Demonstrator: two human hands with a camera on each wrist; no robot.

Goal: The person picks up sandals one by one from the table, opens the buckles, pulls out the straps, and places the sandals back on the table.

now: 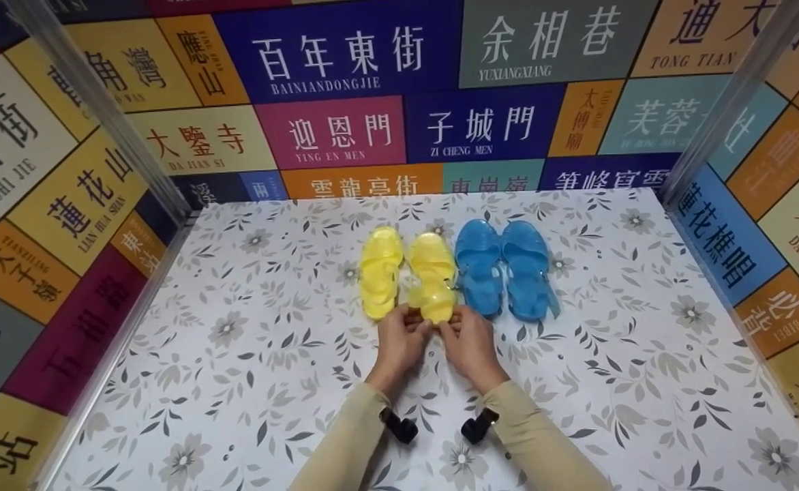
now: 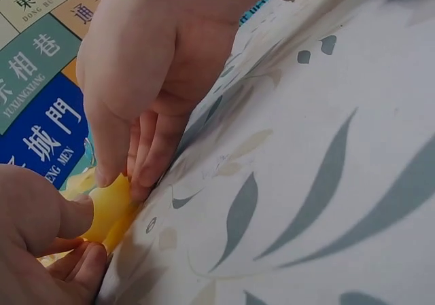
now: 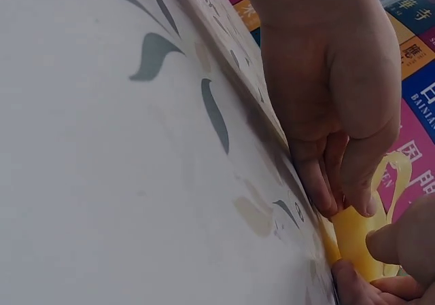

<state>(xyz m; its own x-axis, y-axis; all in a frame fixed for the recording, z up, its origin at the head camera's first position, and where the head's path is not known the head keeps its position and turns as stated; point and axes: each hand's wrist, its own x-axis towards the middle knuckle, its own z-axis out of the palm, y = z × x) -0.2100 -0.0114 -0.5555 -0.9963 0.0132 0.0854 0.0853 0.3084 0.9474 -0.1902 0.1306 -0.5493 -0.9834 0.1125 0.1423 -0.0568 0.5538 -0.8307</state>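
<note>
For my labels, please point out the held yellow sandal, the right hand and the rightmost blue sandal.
Held yellow sandal (image 1: 433,274), head view: middle part.
Right hand (image 1: 471,341), head view: back of hand.
Rightmost blue sandal (image 1: 527,276), head view: middle part.

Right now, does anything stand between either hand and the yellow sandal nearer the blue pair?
Nothing visible does: the left hand and the right hand both pinch that yellow sandal at its near end. The blue sandals lie beside it, not in between.

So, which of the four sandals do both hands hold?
The right yellow sandal, beside the blue sandals: the left hand and right hand pinch its heel end; neither holds the other three.
</note>
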